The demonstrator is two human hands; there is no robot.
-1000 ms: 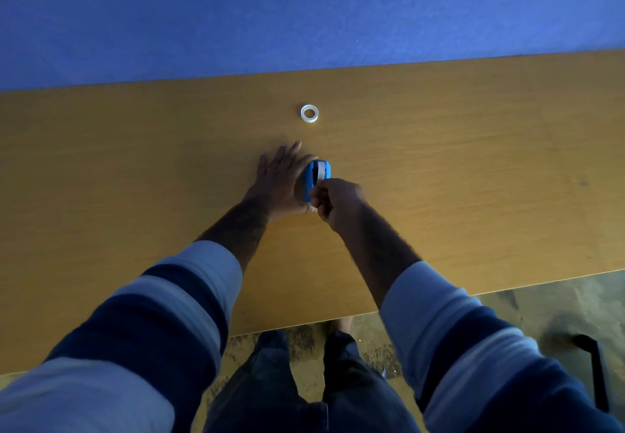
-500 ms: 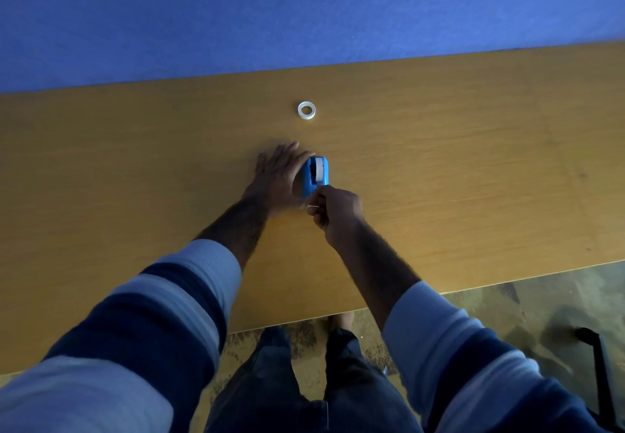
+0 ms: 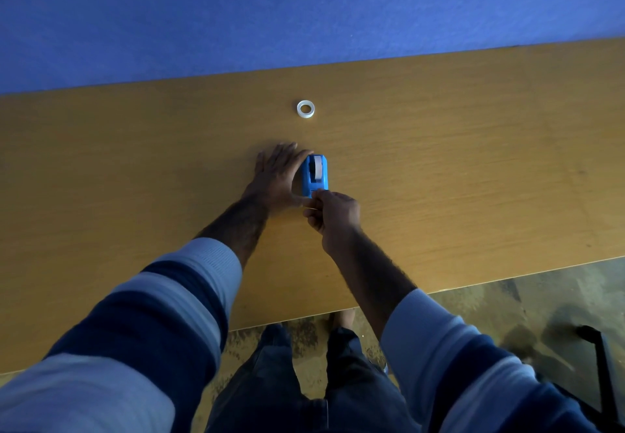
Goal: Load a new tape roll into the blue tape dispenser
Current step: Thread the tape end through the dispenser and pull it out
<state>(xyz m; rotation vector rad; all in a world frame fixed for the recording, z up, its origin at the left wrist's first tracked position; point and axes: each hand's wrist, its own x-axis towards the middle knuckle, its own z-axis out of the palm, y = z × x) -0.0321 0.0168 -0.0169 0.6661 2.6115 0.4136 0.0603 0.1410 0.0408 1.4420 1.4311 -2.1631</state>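
Drawn back toward the table's near edge since a second ago, the right hand (image 3: pixel 333 214) now sits just clear of the blue tape dispenser's (image 3: pixel 315 175) front end instead of covering it. A pale roll (image 3: pixel 318 167) sits in the dispenser's cradle, so the loading itself looks done; what appears left is pulling the tape's free end out over the cutter. Fingers and thumb of the right hand are closed in a pinch at the dispenser's front end, though the tape itself is too thin to make out. The left hand (image 3: pixel 279 175) lies spread and flat on the wooden table (image 3: pixel 473 162), its fingers against the dispenser's left side, steadying it. A small white ring (image 3: pixel 305 109), perhaps the spent core, lies well apart, nearer the blue wall (image 3: pixel 304 9).
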